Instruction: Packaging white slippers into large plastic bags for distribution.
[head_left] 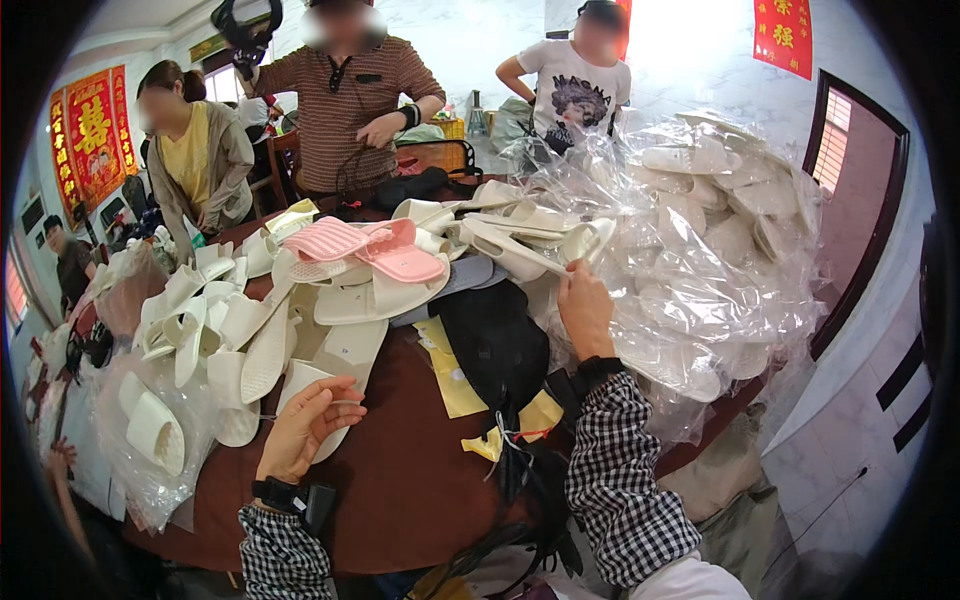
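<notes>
Over the near left of the table, my left hand (303,428) is held half-curled with fingers apart beside a white slipper sole; I make out nothing in its grasp. My right hand (586,312) reaches forward and pinches the end of a white slipper (508,250) at the edge of the pile. Two pink slippers (405,252) lie on top of white ones in the middle. More white slippers (265,345) are heaped to the left, some on clear plastic. Both my wrists wear dark bands.
A large clear bag (700,270) full of white slippers stands at right. A black cap-like item (492,340) and yellow paper (450,375) lie on the brown tablecloth (400,480). Across the table stand a person in stripes (345,110), one in white (578,85) and one in yellow (198,145).
</notes>
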